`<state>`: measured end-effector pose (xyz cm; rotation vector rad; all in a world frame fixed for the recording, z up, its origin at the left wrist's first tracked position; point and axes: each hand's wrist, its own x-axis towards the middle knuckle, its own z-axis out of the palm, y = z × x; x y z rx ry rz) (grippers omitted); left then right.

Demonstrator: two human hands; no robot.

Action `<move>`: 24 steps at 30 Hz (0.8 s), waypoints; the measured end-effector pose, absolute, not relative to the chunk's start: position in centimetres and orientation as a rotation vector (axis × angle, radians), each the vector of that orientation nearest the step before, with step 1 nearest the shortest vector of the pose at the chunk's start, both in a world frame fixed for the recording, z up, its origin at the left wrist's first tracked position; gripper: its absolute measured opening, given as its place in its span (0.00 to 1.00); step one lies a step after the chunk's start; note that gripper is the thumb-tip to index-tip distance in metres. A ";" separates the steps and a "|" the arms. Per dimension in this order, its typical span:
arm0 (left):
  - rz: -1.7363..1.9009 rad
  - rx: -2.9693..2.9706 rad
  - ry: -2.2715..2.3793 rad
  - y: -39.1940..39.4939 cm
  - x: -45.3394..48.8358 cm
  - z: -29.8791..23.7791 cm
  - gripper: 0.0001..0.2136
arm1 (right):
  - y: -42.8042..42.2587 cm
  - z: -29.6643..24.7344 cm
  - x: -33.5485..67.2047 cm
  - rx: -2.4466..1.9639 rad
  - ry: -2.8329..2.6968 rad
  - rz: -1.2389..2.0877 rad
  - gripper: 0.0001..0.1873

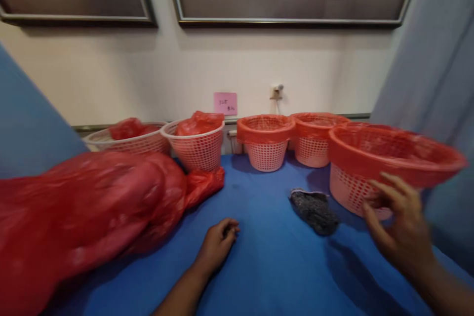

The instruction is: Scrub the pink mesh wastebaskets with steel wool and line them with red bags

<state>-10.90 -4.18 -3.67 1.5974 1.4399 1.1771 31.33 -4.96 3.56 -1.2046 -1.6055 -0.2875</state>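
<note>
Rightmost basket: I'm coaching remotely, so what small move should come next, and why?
Probably set the rightmost basket down level with the right hand: it looks tilted, already lined in red, with fingers at its wall. The left hand rests curled on the blue table.

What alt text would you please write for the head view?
The right hand touches a tilted, red-lined basket on a blue table; the left hand rests curled near a large red bag. Four more baskets line the wall.
</note>
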 end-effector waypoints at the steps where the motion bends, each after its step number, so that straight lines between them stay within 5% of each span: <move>1: 1.179 1.605 1.445 -4.3 -10.8 -4.0 0.11 | -5.0 2.6 28.5 -1.121 -1.646 -0.146 0.29; 9: 1.280 1.733 1.636 -5.1 -11.2 -3.2 0.12 | -0.9 -4.1 8.0 -0.940 -1.641 0.898 0.19; 18: 1.346 2.091 2.097 4.4 -15.3 8.9 0.19 | 3.4 -10.6 8.6 -1.051 -1.521 1.211 0.14; 24: 0.970 2.269 2.470 12.1 -18.6 15.9 0.26 | 4.7 -12.0 8.3 -1.050 -1.598 1.315 0.17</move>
